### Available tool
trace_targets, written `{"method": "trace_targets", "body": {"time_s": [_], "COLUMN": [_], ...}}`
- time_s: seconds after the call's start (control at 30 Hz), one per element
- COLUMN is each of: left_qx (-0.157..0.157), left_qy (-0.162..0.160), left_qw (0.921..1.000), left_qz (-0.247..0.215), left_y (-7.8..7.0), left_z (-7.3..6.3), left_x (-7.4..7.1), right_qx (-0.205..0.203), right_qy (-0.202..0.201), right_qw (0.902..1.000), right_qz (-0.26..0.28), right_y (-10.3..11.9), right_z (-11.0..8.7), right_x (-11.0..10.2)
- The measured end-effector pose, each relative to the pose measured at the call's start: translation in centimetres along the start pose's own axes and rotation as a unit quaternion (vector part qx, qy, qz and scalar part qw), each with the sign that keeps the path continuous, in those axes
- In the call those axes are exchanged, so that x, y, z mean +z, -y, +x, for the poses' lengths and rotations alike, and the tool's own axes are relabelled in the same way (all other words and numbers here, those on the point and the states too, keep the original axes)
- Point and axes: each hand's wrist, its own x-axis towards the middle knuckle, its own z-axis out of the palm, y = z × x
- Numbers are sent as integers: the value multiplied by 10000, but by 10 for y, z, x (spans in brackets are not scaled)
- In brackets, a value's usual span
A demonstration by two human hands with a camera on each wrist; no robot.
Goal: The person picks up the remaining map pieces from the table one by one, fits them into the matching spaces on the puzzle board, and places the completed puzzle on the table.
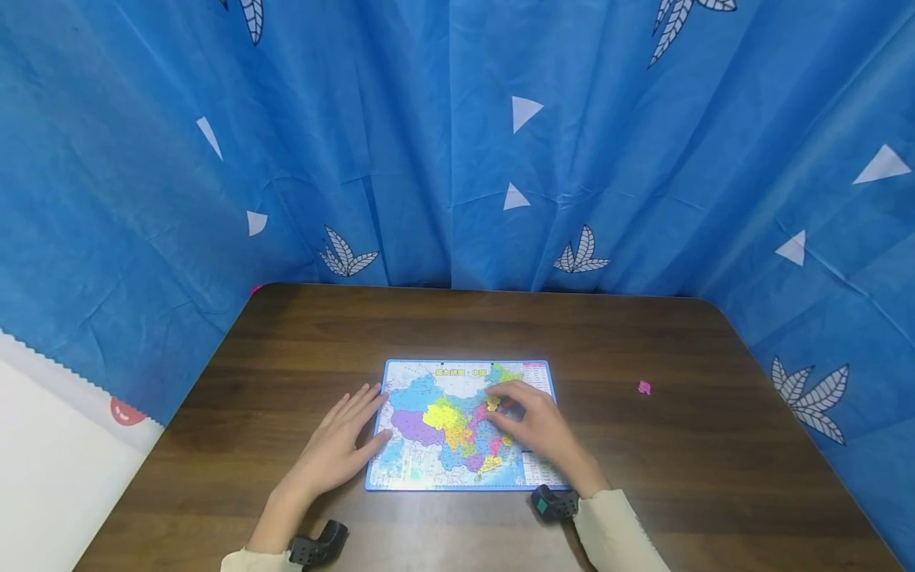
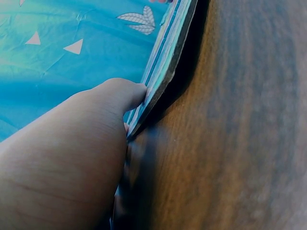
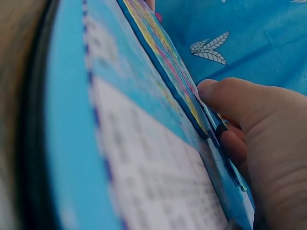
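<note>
A map jigsaw puzzle (image 1: 400, 469) in a blue-edged board lies on the table, its coloured province pieces in the middle. Over the board's left edge rests my left hand (image 1: 336, 449), fingers stretched out and thumb on the rim. In the left wrist view, that thumb (image 2: 127, 93) touches the board's side (image 2: 165, 72). My right hand (image 1: 532, 417) is over the right part of the map, pinching a small yellow puzzle piece (image 1: 493, 403) between thumb and fingers. The right wrist view shows the right thumb (image 3: 225, 96) against the raised layer of pieces; the fingertips are partly hidden.
A loose pink puzzle piece (image 1: 644, 387) lies on the brown wooden table (image 1: 629, 342), right of the board. A blue curtain (image 1: 457, 159) with leaf and triangle prints hangs behind the table and along both sides. Each wrist wears a black camera mount.
</note>
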Motion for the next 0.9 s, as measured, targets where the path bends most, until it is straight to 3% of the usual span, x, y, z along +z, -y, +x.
{"method": "trace_targets", "body": {"time_s": [0.73, 0.9], "left_qx": [-68, -71], "left_qy": [50, 47], "left_qw": [10000, 10000], "left_qz": [30, 26], "left_y": [-1, -1], "left_z": [0, 1], "left_x": [-1, -1], "right_qx": [215, 41], "right_qy": [95, 90], "right_qw": [9991, 9993], "right_qz": [-355, -347], "right_y": [1, -1], "right_z": [0, 0], "right_x": [2, 2]}}
